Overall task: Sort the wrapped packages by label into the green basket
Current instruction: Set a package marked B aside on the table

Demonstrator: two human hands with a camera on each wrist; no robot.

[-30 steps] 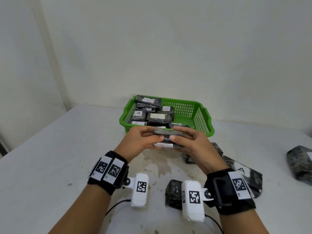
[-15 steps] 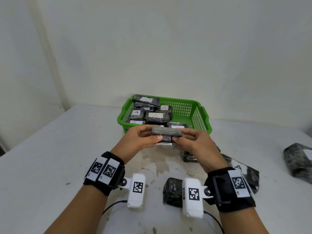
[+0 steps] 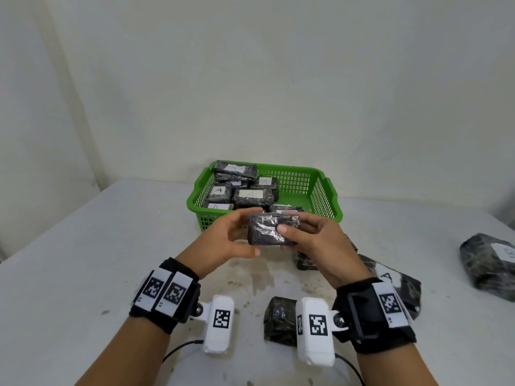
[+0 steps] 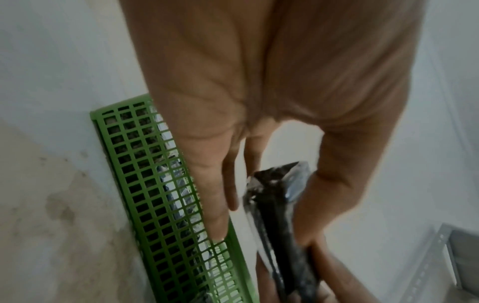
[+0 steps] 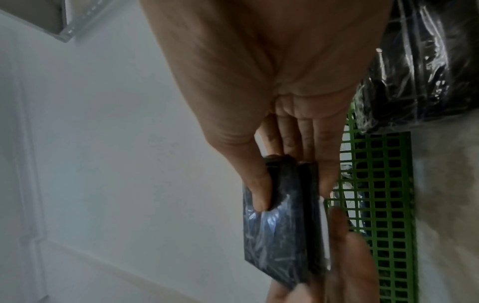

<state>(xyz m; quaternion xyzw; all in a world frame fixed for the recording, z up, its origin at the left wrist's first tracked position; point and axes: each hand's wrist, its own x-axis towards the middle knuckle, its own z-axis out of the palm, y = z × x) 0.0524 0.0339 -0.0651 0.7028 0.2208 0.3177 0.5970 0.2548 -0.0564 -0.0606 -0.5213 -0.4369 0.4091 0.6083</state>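
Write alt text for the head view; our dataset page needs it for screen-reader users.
Both hands, left hand and right hand, hold a black wrapped package above a white table, just before a green basket holding packages labelled A. More packages lie loose on the table.

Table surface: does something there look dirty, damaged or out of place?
Yes. The white table has brownish stains below the hands, near the green basket. In the basket, the top package lies tilted on the others. Nothing looks torn or spilled.
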